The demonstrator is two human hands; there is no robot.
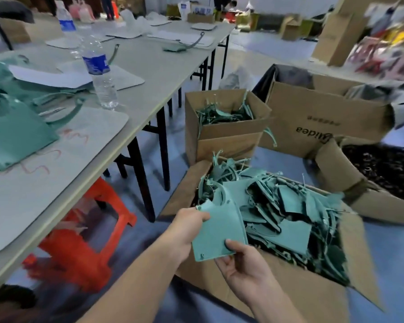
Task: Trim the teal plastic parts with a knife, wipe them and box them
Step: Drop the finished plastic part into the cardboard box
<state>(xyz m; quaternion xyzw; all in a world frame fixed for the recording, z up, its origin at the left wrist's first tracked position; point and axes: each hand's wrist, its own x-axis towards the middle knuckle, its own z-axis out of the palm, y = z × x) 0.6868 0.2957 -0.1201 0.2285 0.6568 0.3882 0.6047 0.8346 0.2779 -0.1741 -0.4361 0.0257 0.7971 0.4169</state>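
1. A flat teal plastic part point(216, 229) was held in both hands, just above the near left corner of a large cardboard box point(301, 299) standing on the floor.
2. The part's upper left edge was gripped by the left hand point(187, 227), with the fingers curled round it.
3. Its lower right corner was pinched by the right hand point(243, 266), the thumb laid on the top face and the fingers tucked beneath.
4. The large box was filled with a loose heap of teal parts point(287, 213), lying at all angles.
5. Just behind it, a smaller cardboard box point(229, 138) was seen holding thin teal trimmings point(222, 114), some hanging over its rim.
6. A third box point(313, 113), printed with dark lettering, was set to the right of the smaller one.
7. To the left, a long grey table point(154, 66) was laid with pale mats point(79, 136); more teal pieces point(16, 131) were piled at its near end.
8. A clear water bottle point(100, 75) with a blue label was stood upright on the table.
9. An orange stool point(84, 250) was placed under the table's near edge.
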